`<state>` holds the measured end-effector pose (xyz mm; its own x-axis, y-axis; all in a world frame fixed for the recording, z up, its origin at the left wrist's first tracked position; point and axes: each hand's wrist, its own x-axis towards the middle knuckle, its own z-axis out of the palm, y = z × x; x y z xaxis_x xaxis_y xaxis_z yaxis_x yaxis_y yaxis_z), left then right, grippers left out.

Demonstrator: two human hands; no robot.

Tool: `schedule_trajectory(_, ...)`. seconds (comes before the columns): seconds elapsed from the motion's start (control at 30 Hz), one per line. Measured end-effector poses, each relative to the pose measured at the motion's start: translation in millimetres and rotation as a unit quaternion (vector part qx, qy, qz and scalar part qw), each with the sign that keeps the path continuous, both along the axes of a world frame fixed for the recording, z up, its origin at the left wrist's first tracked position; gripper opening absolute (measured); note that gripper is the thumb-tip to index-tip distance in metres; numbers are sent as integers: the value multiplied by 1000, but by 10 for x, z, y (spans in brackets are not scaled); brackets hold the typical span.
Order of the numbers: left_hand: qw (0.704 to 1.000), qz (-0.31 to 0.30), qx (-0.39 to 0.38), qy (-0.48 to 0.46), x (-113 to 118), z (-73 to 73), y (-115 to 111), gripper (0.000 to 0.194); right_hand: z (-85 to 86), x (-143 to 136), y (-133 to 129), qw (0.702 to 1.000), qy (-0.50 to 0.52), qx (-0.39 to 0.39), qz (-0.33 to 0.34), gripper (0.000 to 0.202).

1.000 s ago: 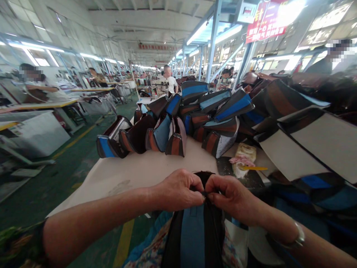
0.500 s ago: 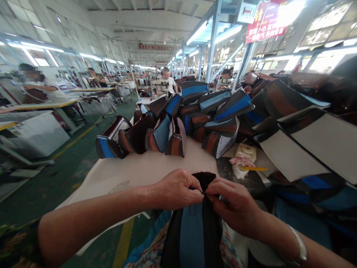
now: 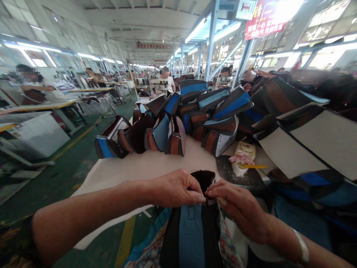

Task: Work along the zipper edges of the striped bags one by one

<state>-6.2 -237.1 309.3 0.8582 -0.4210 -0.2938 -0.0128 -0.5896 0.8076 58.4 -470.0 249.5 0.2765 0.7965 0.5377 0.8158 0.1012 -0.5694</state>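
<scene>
Left hand [image 3: 178,190] and right hand [image 3: 237,208] both pinch the top of a black-and-blue striped fabric bag [image 3: 192,230] at the white bench's [image 3: 134,173] near edge. Piled blue, brown and black bags [image 3: 178,126] crowd the far edge; middle surface bare.

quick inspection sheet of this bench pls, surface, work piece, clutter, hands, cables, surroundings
surface: pale table, bare in the middle.
job's things: black and blue bag, upright at the near edge.
clutter: pile of bags; dark tray with a wrapped packet.
grippers: left hand and right hand each have a pinching grip on the bag's top edge.
cables: nothing seen.
surroundings: factory hall, other tables, people at work.
</scene>
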Motion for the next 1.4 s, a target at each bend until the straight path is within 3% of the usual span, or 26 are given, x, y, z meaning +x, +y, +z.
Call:
schedule_trajectory(0.07,1000,7,2,-8,-27,-4,-22,25,41,67,21,984,175,-34,-9,25)
schedule_trajectory(0.1,1000,8,2,-13,-39,-8,-33,24,76,103,41,976,209,-59,3,27)
schedule_trajectory(0.23,999,4,12,-43,-76,-47,-55,21,196,168,148,970,164,-149,95,33)
schedule_trajectory(0.33,998,4,29,-61,-98,-54,-28,20,143,125,191,984,102,-126,78,32)
schedule_trajectory(0.4,999,5,31,-42,-98,-22,20,30,70,104,180,987,96,-110,61,31)
schedule_trajectory(0.53,999,-10,-11,-38,-20,63,180,62,37,134,107,951,269,-136,73,39)
schedule_trajectory(0.6,999,-7,-23,-26,48,62,259,68,92,148,90,928,330,-154,75,43)
schedule_trajectory(0.8,998,1,-4,59,179,-26,315,59,244,134,190,913,334,-228,50,52)
schedule_trajectory(1.1,990,-40,-86,106,160,-66,293,49,215,214,239,895,323,-302,55,52)
schedule_trajectory(1.23,997,-64,-23,-22,45,-55,201,28,208,186,244,899,293,-321,45,47)
schedule_trajectory(1.33,975,-99,44,-196,-18,-82,132,15,204,165,253,917,238,-319,18,41)
schedule_trajectory(1.4,962,-101,49,-248,-16,-119,129,16,221,179,251,920,231,-315,12,41)
